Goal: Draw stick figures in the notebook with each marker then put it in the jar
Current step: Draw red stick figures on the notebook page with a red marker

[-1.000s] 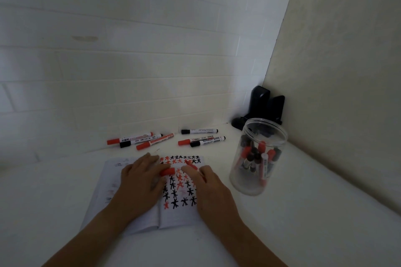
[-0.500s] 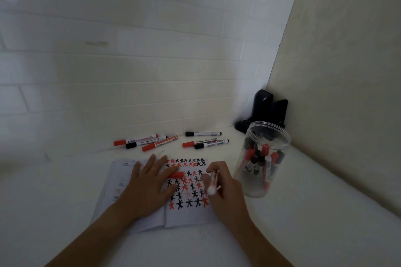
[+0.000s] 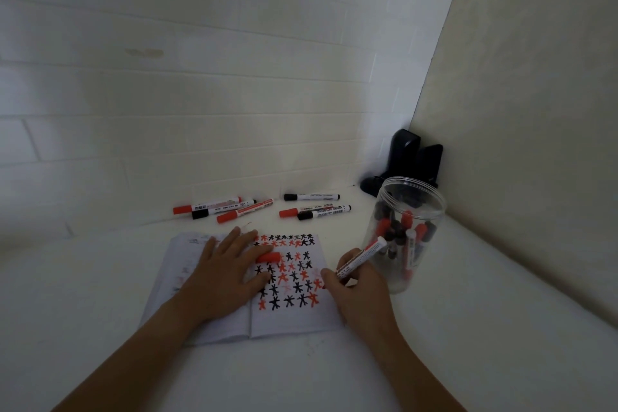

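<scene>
holding the uncapped red marker in my right hand, fingers closed around the lower barrel, its butt end angled up toward two o'clock so it points at the jar. a second ago both hands were together over the page pulling the cap off; half a second ago the pen stood nearly end-on to me, and now it has tipped into a writing slant with the tip down by the right edge of the grid, though my fingers hide the nib itself. i read that as the uncapping being done and the next red figure about to go down.

my left hand lies flat and spread on the notebook, pinning the fold, and the loose red cap sits just at its fingertips, at about one o'clock from the knuckles; i can't tell whether it is pinched or only resting there. the right-hand page already carries rows of black and red stick figures.

out at twelve o'clock, well apart from the notebook, six capped markers lie against the tiled wall, so several rounds remain. the clear jar stands at two o'clock from my right hand, already holding a cluster of finished pens, with a black object in the corner behind it.
</scene>
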`<act>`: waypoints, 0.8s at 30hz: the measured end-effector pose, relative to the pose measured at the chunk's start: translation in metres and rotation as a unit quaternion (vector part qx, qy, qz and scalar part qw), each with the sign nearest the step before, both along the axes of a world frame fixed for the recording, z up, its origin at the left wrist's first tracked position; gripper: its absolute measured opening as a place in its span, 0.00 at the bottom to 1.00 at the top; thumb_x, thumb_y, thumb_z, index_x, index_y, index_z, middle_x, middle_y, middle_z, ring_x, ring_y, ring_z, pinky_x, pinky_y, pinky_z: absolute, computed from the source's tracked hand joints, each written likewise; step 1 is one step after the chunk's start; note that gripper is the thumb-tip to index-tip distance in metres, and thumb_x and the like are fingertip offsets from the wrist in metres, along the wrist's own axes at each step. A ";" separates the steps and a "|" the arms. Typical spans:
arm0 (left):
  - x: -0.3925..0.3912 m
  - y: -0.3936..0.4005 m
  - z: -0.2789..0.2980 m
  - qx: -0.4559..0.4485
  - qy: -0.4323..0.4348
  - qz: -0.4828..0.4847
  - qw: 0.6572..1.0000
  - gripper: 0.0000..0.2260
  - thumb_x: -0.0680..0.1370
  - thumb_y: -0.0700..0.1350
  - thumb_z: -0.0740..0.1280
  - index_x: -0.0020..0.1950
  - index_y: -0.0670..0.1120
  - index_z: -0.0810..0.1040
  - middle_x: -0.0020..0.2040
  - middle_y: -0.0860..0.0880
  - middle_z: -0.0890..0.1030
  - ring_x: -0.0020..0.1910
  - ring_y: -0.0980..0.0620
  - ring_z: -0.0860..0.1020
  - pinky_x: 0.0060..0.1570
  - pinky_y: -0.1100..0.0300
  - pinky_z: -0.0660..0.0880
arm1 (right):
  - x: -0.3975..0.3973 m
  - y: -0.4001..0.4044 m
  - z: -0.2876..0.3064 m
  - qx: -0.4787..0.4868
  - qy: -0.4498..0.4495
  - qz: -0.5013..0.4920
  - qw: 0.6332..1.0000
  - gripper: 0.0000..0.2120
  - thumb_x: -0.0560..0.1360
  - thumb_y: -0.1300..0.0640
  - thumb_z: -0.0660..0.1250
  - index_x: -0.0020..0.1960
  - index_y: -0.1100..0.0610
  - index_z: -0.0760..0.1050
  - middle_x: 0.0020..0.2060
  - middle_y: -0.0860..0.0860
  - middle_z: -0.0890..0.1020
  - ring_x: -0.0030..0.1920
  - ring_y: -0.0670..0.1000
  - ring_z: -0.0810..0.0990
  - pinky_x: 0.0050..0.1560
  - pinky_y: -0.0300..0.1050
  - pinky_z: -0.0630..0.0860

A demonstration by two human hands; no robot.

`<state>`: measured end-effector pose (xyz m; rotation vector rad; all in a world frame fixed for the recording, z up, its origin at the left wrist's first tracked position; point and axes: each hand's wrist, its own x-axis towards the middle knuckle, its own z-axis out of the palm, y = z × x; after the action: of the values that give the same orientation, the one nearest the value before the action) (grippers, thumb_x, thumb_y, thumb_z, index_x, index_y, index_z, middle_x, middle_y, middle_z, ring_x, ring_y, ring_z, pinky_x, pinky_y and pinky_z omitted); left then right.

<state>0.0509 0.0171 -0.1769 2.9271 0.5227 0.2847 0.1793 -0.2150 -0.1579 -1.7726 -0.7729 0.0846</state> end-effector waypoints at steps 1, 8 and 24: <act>0.000 0.000 0.000 0.001 0.000 -0.001 1.000 0.34 0.73 0.74 0.38 0.77 0.67 0.51 0.80 0.58 0.46 0.79 0.54 0.39 0.76 0.45 0.37 | 0.002 -0.001 -0.001 -0.002 0.002 -0.003 1.000 0.16 0.75 0.56 0.75 0.37 0.51 0.69 0.29 0.45 0.80 0.29 0.39 0.80 0.30 0.32 0.73; 0.000 0.000 0.001 0.003 0.006 -0.003 1.000 0.31 0.75 0.73 0.39 0.77 0.66 0.50 0.81 0.58 0.46 0.79 0.54 0.39 0.76 0.43 0.39 | 0.004 0.001 -0.005 -0.051 0.009 0.025 0.998 0.17 0.76 0.52 0.74 0.34 0.44 0.69 0.26 0.48 0.74 0.23 0.42 0.70 0.25 0.38 0.71; -0.001 -0.003 0.003 -0.013 -0.009 -0.003 1.000 0.27 0.78 0.69 0.47 0.77 0.65 0.54 0.80 0.57 0.49 0.79 0.54 0.42 0.77 0.43 0.40 | 0.002 0.000 -0.004 -0.038 -0.004 0.010 0.999 0.17 0.76 0.55 0.73 0.35 0.52 0.67 0.27 0.46 0.72 0.28 0.41 0.69 0.31 0.34 0.69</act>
<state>0.0504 0.0145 -0.1734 2.8972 0.5119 0.3023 0.1808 -0.2145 -0.1616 -1.8389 -0.8019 0.1221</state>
